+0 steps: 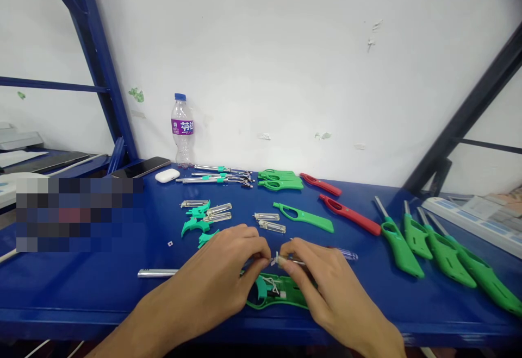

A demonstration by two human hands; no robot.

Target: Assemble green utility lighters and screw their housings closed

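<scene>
My right hand (326,279) pinches a small lighter fuel tank (298,261), mostly covered by my fingers, its pale tip pointing left. Facing it, my left hand (232,271) is closed in a pinch at a tiny whitish piece (273,262), too small to name. Below both hands lies an open green lighter shell (291,295), with a teal trigger (262,290) and white wires inside. A metal lighter tube (157,273) sticks out left from under my left hand. Behind my right hand shows the clear purplish handle (348,253) of a tool.
Several teal triggers (194,226) and clear fuel tanks (272,227) lie ahead. Farther back are metal tubes with wires (216,180), green shells (281,184), red shells (350,215) and a bottle (183,135). Assembled green lighters (408,255) and a power strip (477,225) lie right.
</scene>
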